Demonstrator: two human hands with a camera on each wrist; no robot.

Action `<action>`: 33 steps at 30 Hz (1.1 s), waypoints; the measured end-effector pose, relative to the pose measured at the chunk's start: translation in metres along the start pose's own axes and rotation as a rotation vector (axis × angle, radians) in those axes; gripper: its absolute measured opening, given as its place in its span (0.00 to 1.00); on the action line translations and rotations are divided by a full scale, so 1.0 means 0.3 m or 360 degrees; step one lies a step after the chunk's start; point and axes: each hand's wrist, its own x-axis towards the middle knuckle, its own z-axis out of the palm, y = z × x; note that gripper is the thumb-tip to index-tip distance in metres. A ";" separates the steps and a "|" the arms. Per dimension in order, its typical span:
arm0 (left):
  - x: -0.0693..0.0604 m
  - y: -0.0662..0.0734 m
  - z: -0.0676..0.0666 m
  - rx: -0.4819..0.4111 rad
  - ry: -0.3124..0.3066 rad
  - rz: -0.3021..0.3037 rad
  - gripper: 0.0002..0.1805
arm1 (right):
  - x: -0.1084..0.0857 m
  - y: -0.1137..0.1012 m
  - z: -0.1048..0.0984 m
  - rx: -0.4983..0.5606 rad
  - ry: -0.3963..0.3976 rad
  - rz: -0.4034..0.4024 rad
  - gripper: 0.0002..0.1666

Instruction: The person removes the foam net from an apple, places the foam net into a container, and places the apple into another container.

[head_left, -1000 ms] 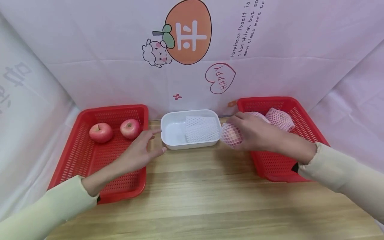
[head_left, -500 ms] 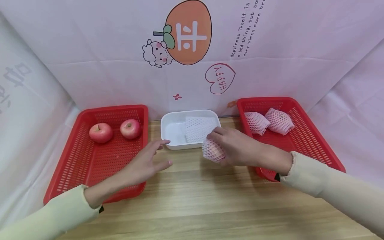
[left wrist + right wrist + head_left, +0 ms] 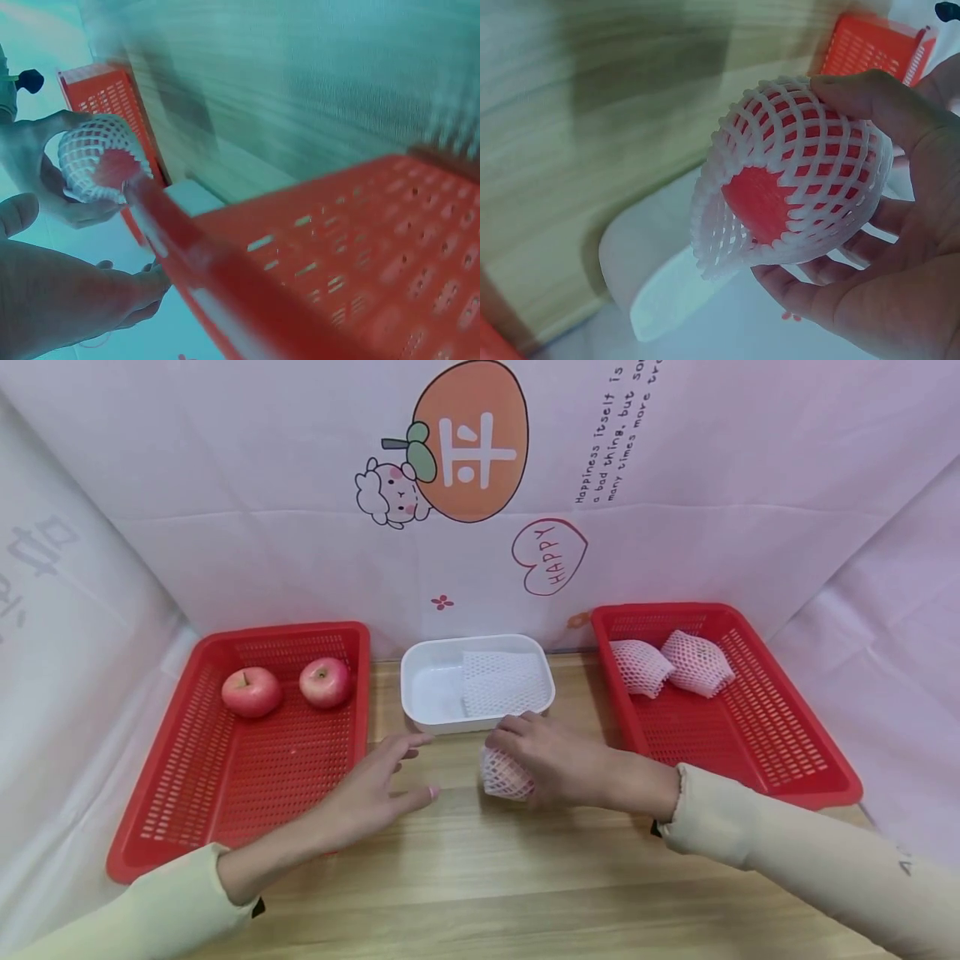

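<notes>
One apple in a white foam net sleeve (image 3: 802, 172) sits in the fingers (image 3: 859, 94) of the right hand (image 3: 551, 764), which grip it from opposite sides. The fruit should feel firm and moderately light, likely to bruise if knocked; the mesh looks soft and stretchy, giving grip over smooth skin, though it may slide if pinched alone. Best to hold it round its widest part, pressing through the net, clear of the gaping end where red skin shows.

The left hand (image 3: 375, 789) holds nothing, fingers loosely extended and thumb apart, just left of the sleeved apple. Both hands are over the table (image 3: 465, 877), near side of the white tray (image 3: 437, 692), which holds flat foam nets (image 3: 502, 681). Two bare apples (image 3: 252, 692) lie in the left red basket (image 3: 277, 760); two wrapped apples (image 3: 699, 664) lie in the right red basket (image 3: 697, 731).

Compared with half a second ago, the right hand and its apple are farther left and nearer; the left hand is slightly nearer too. The fruit in both baskets stays put.
</notes>
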 end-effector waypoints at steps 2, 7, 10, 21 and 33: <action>-0.007 -0.003 0.007 -0.0002 -0.0002 0.0024 0.38 | 0.006 -0.007 0.020 0.0003 -0.0011 -0.0013 0.47; -0.023 -0.013 0.023 -0.0031 0.0001 0.0094 0.37 | 0.020 -0.019 0.067 0.0019 -0.0081 0.0013 0.50; -0.031 -0.021 0.035 -0.0051 0.0003 0.0098 0.36 | 0.026 -0.025 0.092 0.0003 -0.0105 0.0015 0.52; -0.049 -0.021 0.069 -0.0129 -0.0021 0.0040 0.36 | 0.037 -0.031 0.162 -0.0084 -0.0114 -0.0007 0.49; -0.065 -0.011 0.104 -0.0228 -0.0028 0.0047 0.34 | 0.028 -0.038 0.202 -0.0107 -0.0107 0.0034 0.52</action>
